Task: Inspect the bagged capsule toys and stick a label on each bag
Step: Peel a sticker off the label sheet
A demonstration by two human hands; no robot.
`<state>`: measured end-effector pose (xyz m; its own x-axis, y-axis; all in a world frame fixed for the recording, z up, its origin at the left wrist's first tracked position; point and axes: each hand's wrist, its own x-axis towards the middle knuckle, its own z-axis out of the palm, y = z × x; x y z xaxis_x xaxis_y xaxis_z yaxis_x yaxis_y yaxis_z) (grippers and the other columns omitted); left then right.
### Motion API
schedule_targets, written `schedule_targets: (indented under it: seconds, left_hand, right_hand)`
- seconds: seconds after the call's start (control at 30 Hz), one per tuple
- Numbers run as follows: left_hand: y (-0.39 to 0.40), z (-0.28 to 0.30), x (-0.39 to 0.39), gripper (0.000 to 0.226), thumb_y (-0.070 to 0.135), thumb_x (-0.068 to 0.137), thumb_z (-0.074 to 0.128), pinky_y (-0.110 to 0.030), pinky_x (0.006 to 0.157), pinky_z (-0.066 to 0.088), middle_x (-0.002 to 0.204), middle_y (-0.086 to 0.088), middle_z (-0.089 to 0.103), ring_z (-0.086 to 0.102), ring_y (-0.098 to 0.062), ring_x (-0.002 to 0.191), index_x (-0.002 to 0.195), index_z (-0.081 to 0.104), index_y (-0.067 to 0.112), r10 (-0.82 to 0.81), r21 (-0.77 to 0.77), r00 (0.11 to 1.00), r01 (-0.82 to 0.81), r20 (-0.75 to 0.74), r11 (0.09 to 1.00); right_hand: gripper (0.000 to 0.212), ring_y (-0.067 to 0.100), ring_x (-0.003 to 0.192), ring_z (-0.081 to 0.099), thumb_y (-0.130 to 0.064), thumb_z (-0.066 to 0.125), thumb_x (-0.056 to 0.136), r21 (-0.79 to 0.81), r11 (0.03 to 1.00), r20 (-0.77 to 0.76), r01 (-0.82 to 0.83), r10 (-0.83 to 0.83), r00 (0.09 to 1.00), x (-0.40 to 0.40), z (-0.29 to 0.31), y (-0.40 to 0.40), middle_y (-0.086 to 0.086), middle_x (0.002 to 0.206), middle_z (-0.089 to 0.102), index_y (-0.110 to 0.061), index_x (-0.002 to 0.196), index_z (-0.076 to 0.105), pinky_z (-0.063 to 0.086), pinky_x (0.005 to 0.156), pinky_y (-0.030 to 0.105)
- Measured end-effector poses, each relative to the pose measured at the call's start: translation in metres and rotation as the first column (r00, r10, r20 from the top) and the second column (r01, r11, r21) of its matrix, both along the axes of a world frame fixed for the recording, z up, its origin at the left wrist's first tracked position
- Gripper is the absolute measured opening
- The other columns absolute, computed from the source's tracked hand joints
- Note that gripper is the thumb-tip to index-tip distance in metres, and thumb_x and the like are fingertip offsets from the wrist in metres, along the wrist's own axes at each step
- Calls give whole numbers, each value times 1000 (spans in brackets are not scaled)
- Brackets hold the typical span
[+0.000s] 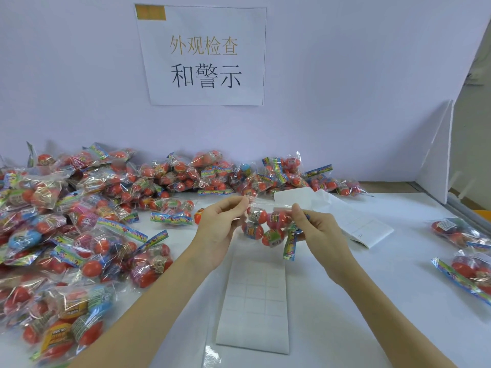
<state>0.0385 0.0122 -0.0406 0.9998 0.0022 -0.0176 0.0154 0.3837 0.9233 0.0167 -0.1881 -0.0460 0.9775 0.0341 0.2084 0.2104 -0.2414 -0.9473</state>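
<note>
A clear bag of red capsule toys (268,225) with a colourful header card hangs in the air above the table's middle. My left hand (221,227) pinches the bag's left edge between thumb and fingers. My right hand (317,231) pinches its right side near the header card. Below the bag lies a white label sheet (253,304) with a grid of labels, flat on the table.
A big heap of bagged capsule toys (79,221) covers the left and back of the white table. Two bags (462,251) lie at the right edge. A folded label sheet (353,219) lies behind my right hand. A paper sign (204,57) hangs on the wall.
</note>
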Motion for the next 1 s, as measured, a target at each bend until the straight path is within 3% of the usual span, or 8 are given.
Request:
schedule_targets:
  seconds: [0.2, 0.3, 0.37, 0.53, 0.67, 0.77, 0.87, 1.0]
  left_hand:
    - [-3, -2, -4, 7, 20, 93, 73, -16, 69, 49, 78, 8, 69, 59, -5, 69, 94, 80, 19, 125, -12, 988, -125, 93, 992]
    - [-5, 1, -8, 22, 39, 79, 79, -23, 86, 50, 95, 7, 74, 64, -6, 85, 94, 81, 24, 104, 69, 973, -121, 207, 990]
    - [-7, 2, -12, 20, 41, 72, 83, -25, 88, 49, 109, 5, 69, 64, -6, 95, 88, 84, 27, 15, 180, 952, -74, 307, 981]
    - [-4, 0, -17, 18, 28, 79, 91, -26, 102, 48, 118, 4, 64, 61, -14, 117, 96, 85, 25, -390, 553, 811, 101, 436, 827]
    - [-4, 2, -14, 28, 37, 83, 83, -31, 108, 49, 133, 10, 62, 57, -11, 132, 111, 80, 32, -250, 425, 876, 58, 412, 903]
    - [1, 2, -7, 38, 34, 89, 83, -22, 84, 57, 118, 13, 71, 70, -6, 107, 125, 71, 33, -164, 479, 944, 8, 285, 878]
    - [7, -3, -3, 28, 27, 87, 83, -28, 56, 53, 91, 0, 78, 70, -18, 65, 112, 76, 15, -188, 514, 972, 89, 144, 853]
    - [9, -6, -2, 14, 23, 81, 89, -21, 58, 49, 83, 0, 78, 62, -11, 62, 94, 82, 25, -247, 550, 958, 130, 144, 825]
  right_hand:
    - [24, 10, 73, 72, -34, 54, 107, 37, 991, 6, 129, -130, 992, 3, -1, -4, -3, 89, 76, -18, 110, 72, 59, 65, 28]
    - [59, 19, 67, 73, -65, 58, 92, 73, 985, -166, 159, -145, 975, 5, 1, -7, 14, 85, 76, -7, 94, 72, 59, 60, 29]
    - [76, 33, 84, 78, -72, 53, 91, 323, 945, -355, 50, 72, 932, 4, 4, -7, 23, 94, 78, 1, 100, 74, 62, 65, 30]
    - [39, 27, 97, 76, -34, 72, 92, 550, 830, -260, -96, 279, 925, 4, 2, -16, 22, 114, 76, -3, 114, 78, 62, 83, 29]
    - [48, 19, 83, 74, -14, 78, 78, 638, 769, -245, -34, 245, 938, 8, 2, -19, 16, 106, 76, 1, 123, 70, 63, 79, 30]
    - [52, 19, 86, 73, -8, 77, 78, 665, 746, -205, -25, 215, 955, 8, 4, -17, 14, 112, 77, -2, 128, 66, 61, 94, 37]
    - [56, 23, 91, 73, -5, 75, 78, 687, 725, -156, -53, 218, 963, 7, 8, -18, 16, 122, 75, -6, 133, 63, 60, 98, 38]
    - [56, 30, 101, 72, -33, 81, 79, 514, 855, -207, -66, 198, 958, 3, 11, -18, 14, 122, 75, -14, 130, 69, 59, 87, 41]
